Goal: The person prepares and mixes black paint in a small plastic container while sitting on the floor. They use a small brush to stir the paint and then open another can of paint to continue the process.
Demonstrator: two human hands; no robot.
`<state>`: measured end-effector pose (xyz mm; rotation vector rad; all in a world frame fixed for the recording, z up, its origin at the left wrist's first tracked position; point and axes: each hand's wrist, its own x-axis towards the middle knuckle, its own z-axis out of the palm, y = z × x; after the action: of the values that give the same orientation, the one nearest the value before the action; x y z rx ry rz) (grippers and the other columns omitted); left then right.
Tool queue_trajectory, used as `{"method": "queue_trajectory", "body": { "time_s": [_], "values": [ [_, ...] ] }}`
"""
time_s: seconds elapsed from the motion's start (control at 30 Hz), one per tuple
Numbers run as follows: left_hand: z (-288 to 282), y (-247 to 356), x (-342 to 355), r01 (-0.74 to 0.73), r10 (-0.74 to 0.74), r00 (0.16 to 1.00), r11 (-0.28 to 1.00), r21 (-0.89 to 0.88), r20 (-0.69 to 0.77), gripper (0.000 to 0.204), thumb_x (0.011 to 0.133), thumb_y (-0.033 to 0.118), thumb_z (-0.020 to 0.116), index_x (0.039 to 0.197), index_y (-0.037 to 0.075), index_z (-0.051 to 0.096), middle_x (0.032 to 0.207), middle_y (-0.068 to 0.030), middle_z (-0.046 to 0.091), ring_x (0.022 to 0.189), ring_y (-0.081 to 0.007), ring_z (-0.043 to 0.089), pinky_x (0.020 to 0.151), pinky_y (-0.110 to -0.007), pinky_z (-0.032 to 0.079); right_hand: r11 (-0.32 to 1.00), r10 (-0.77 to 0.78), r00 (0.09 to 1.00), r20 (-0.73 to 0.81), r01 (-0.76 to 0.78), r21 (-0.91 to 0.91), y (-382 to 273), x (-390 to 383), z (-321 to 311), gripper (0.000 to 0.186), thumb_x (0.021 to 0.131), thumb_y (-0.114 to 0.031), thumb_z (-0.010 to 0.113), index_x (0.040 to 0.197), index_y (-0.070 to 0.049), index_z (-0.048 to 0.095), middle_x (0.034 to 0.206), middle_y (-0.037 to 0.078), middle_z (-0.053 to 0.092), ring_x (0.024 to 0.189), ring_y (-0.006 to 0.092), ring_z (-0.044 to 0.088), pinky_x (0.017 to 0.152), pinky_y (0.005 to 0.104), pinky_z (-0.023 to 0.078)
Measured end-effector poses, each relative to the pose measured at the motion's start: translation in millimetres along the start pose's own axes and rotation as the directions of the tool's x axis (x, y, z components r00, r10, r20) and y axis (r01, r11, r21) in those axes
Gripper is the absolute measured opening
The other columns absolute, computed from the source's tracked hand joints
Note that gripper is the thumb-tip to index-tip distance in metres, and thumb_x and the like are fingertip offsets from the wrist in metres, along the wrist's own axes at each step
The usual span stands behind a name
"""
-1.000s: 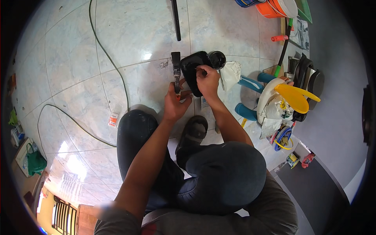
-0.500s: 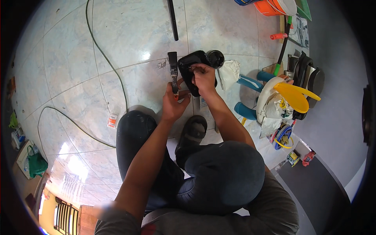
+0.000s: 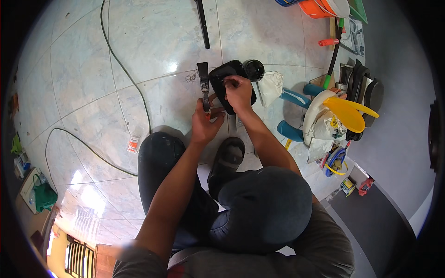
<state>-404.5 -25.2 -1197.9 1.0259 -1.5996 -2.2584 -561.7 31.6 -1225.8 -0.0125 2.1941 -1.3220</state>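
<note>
My left hand (image 3: 204, 124) is closed round the handle of a flat paintbrush (image 3: 203, 78), its dark end pointing away from me. Some of that hand's fingers reach to the near left side of a shiny black tray (image 3: 225, 70) with rounded corners. Over the tray's right part, my right hand (image 3: 238, 94) has its fingertips pinched together; whatever they hold, if anything, is hidden. A round black container (image 3: 254, 70) stands against the tray's far right side. Right of the tray lies a crumpled white bag (image 3: 270, 87).
A green cord (image 3: 132, 81) winds over the tiled floor at left. A black bar (image 3: 202, 25) lies ahead. At right are an upturned stool (image 3: 311, 112) with blue legs, yellow scoops (image 3: 346, 119) and a green-and-black pole (image 3: 332, 65). An orange bucket (image 3: 315, 8) stands far right.
My right hand has shifted slightly over the tray, its fingers curling in more. The left hand keeps the paintbrush in nearly the same place.
</note>
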Motion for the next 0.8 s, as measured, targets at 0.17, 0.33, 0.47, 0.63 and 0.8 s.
{"method": "queue_trajectory", "body": {
  "time_s": [0.17,0.33,0.47,0.63,0.8],
  "values": [
    [0,-2,0,-0.014,0.014,1.0,1.0,-0.014,0.004,0.049,0.091,-0.009,0.075,0.128,-0.003,0.044,0.148,-0.0209,0.06,0.116,-0.0293,0.076,0.093,-0.037,0.065,0.989,0.107,0.993,0.04,-0.11,0.099,-8,-1,-4,0.013,0.099,0.001,0.064,0.102,0.005,0.077,0.086,0.009,0.075,0.051,0.0115,0.059,0.045,0.0267,0.047],
    [0,-3,1,-0.012,0.012,1.0,1.0,0.002,0.006,0.051,0.092,-0.007,0.076,0.131,-0.003,0.044,0.148,-0.0207,0.06,0.116,-0.0287,0.076,0.092,-0.036,0.065,0.982,0.118,0.991,0.065,-0.126,0.142,-7,-1,-9,0.013,0.099,0.0,0.065,0.102,0.004,0.077,0.084,0.008,0.075,0.051,0.0119,0.06,0.045,0.0264,0.047],
    [3,0,2,0.002,-0.003,1.0,1.0,0.006,0.004,0.046,0.09,-0.007,0.075,0.122,-0.001,0.042,0.148,-0.0221,0.062,0.113,-0.0291,0.078,0.091,-0.036,0.065,0.932,-0.289,0.956,-0.059,0.266,-0.246,-1,2,-12,0.012,0.096,-0.003,0.068,0.098,0.003,0.079,0.081,0.012,0.078,0.058,0.0142,0.069,0.055,0.0293,0.052],
    [2,1,2,-0.036,0.036,0.999,0.999,-0.023,-0.019,0.042,0.089,-0.008,0.073,0.114,0.001,0.04,0.147,-0.0237,0.063,0.109,-0.0296,0.08,0.09,-0.037,0.066,0.895,-0.364,0.931,-0.032,0.34,-0.29,-3,0,-3,0.012,0.089,-0.003,0.069,0.094,0.001,0.08,0.084,0.023,0.077,0.076,0.0367,0.078,0.072,0.0387,0.06],
    [1,-3,2,-0.001,0.001,1.0,1.0,-0.013,0.014,0.052,0.09,-0.011,0.074,0.133,-0.003,0.044,0.15,-0.0201,0.058,0.117,-0.0278,0.076,0.093,-0.036,0.065,0.97,-0.202,0.979,-0.038,0.195,-0.147,9,4,-2,0.011,0.091,-0.003,0.071,0.095,0.0,0.081,0.084,0.019,0.079,0.073,0.0274,0.079,0.073,0.0367,0.059]
  ]
}}
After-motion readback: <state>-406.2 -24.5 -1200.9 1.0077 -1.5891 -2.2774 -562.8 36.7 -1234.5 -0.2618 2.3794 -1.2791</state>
